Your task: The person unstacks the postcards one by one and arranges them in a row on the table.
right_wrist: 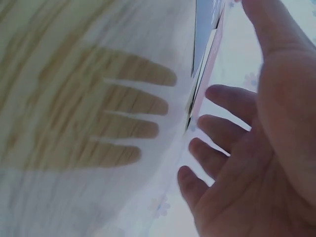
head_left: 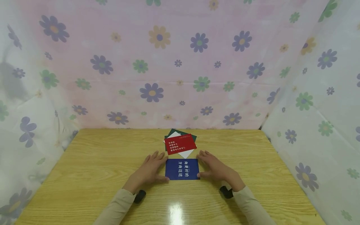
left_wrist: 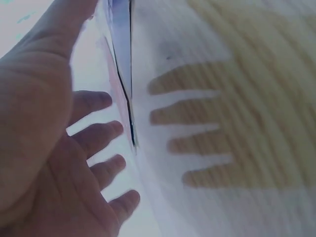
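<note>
A blue card (head_left: 172, 169) with white Chinese characters lies flat on the wooden table between the two hands. At its left edge is my left hand (head_left: 149, 169), fingers spread and thumb by the near left corner. My right hand (head_left: 216, 168) mirrors it, its thumb at the card's right edge. Neither hand has fingers curled round the card. In the left wrist view the card (left_wrist: 121, 44) appears as a thin strip near the thumb. The right wrist view also shows the card (right_wrist: 203, 34) edge-on, beside extended fingers (right_wrist: 229, 103).
Just beyond the blue card, a red card (head_left: 184, 144) with white writing overlaps a white card (head_left: 187, 153) and a dark green card (head_left: 175, 131). Flower-patterned cloth (head_left: 180, 72) hangs behind the table (head_left: 98, 162) and along both sides.
</note>
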The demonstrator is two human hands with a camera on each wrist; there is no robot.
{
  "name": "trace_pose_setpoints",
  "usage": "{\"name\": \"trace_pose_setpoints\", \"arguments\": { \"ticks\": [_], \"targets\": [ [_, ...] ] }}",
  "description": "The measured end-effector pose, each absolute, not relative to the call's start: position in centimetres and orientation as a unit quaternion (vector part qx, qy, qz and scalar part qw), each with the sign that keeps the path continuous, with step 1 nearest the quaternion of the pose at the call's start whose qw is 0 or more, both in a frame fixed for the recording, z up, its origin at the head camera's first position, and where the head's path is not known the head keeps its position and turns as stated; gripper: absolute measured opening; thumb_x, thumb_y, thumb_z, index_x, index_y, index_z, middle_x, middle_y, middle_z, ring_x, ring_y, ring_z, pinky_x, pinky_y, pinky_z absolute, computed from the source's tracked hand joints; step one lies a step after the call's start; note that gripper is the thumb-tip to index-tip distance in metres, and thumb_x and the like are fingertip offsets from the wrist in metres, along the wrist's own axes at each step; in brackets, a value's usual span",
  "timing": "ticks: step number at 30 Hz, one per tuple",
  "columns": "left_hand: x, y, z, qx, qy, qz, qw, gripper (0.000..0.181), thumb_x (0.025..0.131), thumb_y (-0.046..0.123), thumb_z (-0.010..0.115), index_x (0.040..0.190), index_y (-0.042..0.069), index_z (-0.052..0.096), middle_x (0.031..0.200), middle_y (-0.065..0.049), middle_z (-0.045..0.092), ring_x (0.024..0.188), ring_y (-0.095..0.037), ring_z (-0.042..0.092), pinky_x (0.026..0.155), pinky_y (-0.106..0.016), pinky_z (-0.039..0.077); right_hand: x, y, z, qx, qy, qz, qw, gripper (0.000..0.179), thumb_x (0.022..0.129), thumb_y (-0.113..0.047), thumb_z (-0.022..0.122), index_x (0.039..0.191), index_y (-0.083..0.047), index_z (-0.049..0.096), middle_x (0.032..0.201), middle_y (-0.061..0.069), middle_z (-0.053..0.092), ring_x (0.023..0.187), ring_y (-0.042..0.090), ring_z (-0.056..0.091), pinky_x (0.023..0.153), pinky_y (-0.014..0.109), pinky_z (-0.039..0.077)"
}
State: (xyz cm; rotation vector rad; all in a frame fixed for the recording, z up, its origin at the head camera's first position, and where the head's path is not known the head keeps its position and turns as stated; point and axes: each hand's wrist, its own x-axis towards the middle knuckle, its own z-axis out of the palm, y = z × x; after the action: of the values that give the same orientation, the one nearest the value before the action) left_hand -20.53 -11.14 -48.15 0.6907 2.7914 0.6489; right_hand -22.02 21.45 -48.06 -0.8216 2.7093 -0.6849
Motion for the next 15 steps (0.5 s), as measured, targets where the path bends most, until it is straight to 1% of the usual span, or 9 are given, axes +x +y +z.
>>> {"name": "trace_pose_setpoints", "arguments": {
  "ticks": [4, 6, 11, 15],
  "targets": [
    [-21.1, -11.3, -48.0, 0.247, 0.942, 0.214, 0.082, 0.08, 0.09, 0.042, 0.076, 0.154, 0.006, 0.044, 0.163, -0.016, 0.035, 0.155, -0.042, 0.019, 0.124, -0.063, 0.016, -22.6, 21.7, -48.4, -0.257, 0.929, -0.244, 0.109, 0.079, 0.096, -0.037, 0.071, 0.157, -0.001, 0.036, 0.165, 0.021, 0.026, 0.154, 0.046, 0.018, 0.123, 0.06, 0.021],
    [-21.5, -11.4, -47.9, 0.249, 0.941, 0.214, 0.079, 0.075, 0.093, 0.04, 0.073, 0.154, 0.006, 0.044, 0.163, -0.016, 0.035, 0.155, -0.042, 0.019, 0.124, -0.062, 0.017, -22.9, 21.9, -48.6, -0.248, 0.927, -0.26, 0.106, 0.076, 0.097, -0.036, 0.069, 0.157, -0.002, 0.035, 0.166, 0.02, 0.026, 0.154, 0.045, 0.017, 0.124, 0.06, 0.02],
    [-23.0, -11.7, -48.1, 0.248, 0.94, 0.222, 0.074, 0.071, 0.096, 0.035, 0.07, 0.155, 0.007, 0.043, 0.163, -0.017, 0.035, 0.155, -0.043, 0.017, 0.124, -0.062, 0.017, -24.0, 22.3, -48.9, -0.249, 0.919, -0.291, 0.095, 0.07, 0.1, -0.029, 0.066, 0.156, 0.0, 0.037, 0.165, 0.023, 0.027, 0.153, 0.047, 0.017, 0.122, 0.063, 0.02],
    [-24.6, -12.1, -48.5, 0.252, 0.939, 0.224, 0.067, 0.07, 0.097, 0.034, 0.069, 0.155, 0.004, 0.042, 0.162, -0.02, 0.036, 0.153, -0.047, 0.018, 0.123, -0.063, 0.018, -25.1, 22.4, -48.9, -0.25, 0.92, -0.288, 0.09, 0.07, 0.1, -0.028, 0.067, 0.156, 0.001, 0.036, 0.164, 0.025, 0.028, 0.153, 0.049, 0.018, 0.122, 0.063, 0.02]
  ]
}}
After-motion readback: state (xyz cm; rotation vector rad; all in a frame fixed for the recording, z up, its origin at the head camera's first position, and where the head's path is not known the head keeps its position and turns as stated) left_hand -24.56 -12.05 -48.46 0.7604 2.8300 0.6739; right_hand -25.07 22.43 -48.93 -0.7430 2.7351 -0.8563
